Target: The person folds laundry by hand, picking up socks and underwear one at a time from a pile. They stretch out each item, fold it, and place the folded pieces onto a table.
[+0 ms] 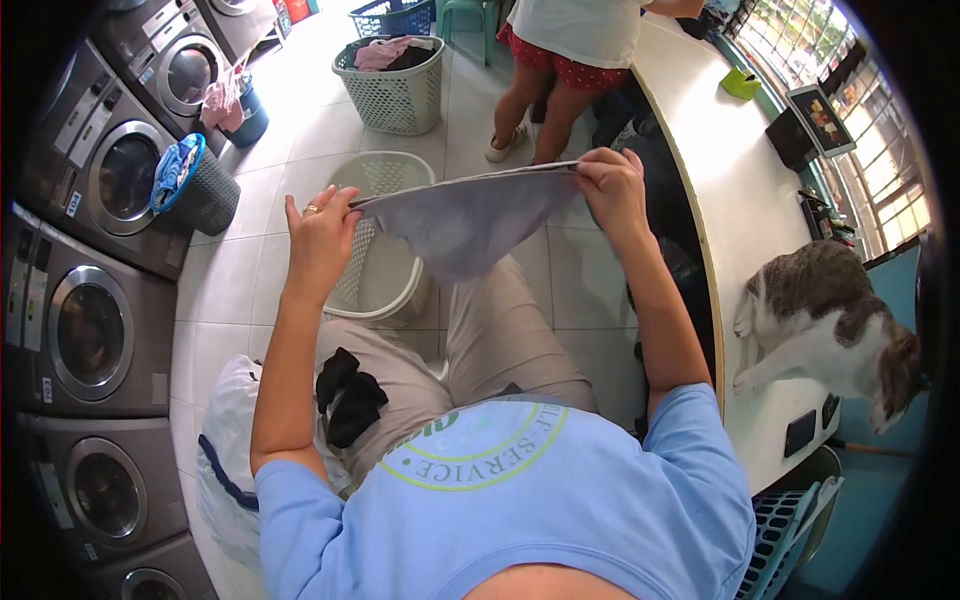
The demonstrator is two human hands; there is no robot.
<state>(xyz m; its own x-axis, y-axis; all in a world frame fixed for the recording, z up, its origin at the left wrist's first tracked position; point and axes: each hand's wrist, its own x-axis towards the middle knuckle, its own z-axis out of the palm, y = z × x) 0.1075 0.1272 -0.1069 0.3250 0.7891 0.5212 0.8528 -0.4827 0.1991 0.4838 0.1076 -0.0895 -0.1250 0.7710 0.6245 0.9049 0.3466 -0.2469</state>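
A pair of grey underpants (465, 228) is stretched out in the air over my knees. My left hand (326, 238) pinches one end of its waistband, and my right hand (612, 192) pinches the other, slightly higher. The garment's lower part hangs in a rounded triangle between them. Crumpled black cloth (348, 400) lies on my left thigh; its kind I cannot make out. Beyond my knees, a white laundry basket (392, 170) stands on the floor, partly hidden by the underpants and my left hand.
Front-loading machines (92, 328) line the left side. A white bag (228, 490) lies beside my left hip. Farther off stand a filled laundry basket (395, 95), a grey basket (212, 195) and another person (575, 60). On the right-hand counter (690, 120) are a cat (820, 315) and a phone (800, 433).
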